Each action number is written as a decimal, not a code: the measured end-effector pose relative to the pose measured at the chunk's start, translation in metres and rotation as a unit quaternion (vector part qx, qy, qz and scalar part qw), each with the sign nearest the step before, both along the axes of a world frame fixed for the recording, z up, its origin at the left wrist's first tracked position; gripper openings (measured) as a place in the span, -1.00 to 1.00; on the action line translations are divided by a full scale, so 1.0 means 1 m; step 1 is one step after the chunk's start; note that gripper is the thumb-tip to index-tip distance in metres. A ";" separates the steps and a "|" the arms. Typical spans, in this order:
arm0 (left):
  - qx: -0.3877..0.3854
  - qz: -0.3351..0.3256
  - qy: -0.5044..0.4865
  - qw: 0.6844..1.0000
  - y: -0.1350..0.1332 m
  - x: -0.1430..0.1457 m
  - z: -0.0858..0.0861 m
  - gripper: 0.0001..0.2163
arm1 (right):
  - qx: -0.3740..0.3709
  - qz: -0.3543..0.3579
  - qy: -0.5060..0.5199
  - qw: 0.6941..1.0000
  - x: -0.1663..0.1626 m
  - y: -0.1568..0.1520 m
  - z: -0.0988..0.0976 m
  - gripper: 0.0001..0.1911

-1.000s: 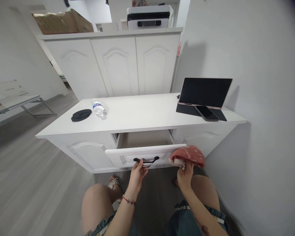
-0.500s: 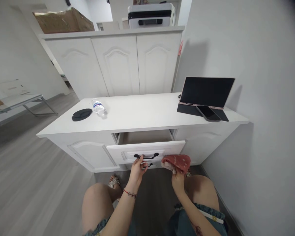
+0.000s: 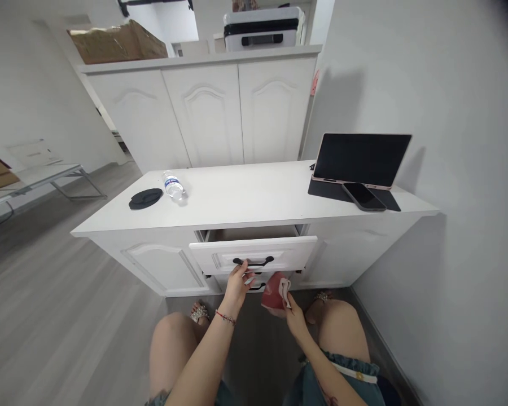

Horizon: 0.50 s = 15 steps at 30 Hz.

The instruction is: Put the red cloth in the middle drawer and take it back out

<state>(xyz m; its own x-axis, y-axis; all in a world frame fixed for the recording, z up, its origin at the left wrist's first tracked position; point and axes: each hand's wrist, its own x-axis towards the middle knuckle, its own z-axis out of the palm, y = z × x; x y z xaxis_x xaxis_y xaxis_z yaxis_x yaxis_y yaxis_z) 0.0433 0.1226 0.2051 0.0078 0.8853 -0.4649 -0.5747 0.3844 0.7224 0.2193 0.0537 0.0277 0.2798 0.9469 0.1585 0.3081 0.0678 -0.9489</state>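
The upper drawer [image 3: 292, 255] is partly open, its black handle [image 3: 260, 263] grasped near the left end by the left hand [image 3: 237, 286]. A straight, even force is best applied, since skewing could be caused by an off-centre grip. The red cloth [image 3: 273, 294] is pinched by the right hand [image 3: 295, 317], lying far and left of it, below the drawer front; it should be kept clear of the lower handle [image 3: 258, 287].
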 end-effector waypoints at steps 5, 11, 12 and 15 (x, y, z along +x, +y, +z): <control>-0.003 0.000 0.004 1.000 0.016 -0.001 -0.004 -0.62 | -0.029 0.105 -0.032 0.994 -0.015 -0.012 0.002 -0.54; 0.007 -0.011 0.015 1.000 0.033 -0.001 -0.003 -0.63 | -0.040 0.195 -0.071 0.977 -0.024 -0.027 0.005 -0.53; 0.008 -0.012 0.018 1.000 0.036 -0.001 -0.002 -0.63 | -0.045 0.201 -0.073 0.976 -0.025 -0.029 0.004 -0.52; 0.010 -0.008 0.029 1.000 0.043 -0.001 -0.001 -0.62 | -0.049 0.209 -0.073 0.974 -0.026 -0.032 0.001 -0.49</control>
<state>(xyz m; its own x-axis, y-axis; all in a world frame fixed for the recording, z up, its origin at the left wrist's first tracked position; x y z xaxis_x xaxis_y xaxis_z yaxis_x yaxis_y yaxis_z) 0.0425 0.1655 0.2041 -0.0052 0.8946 -0.4469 -0.5260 0.3776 0.7620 0.1936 0.0212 0.0286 -0.1530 0.9857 0.0709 0.4045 0.1279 -0.9056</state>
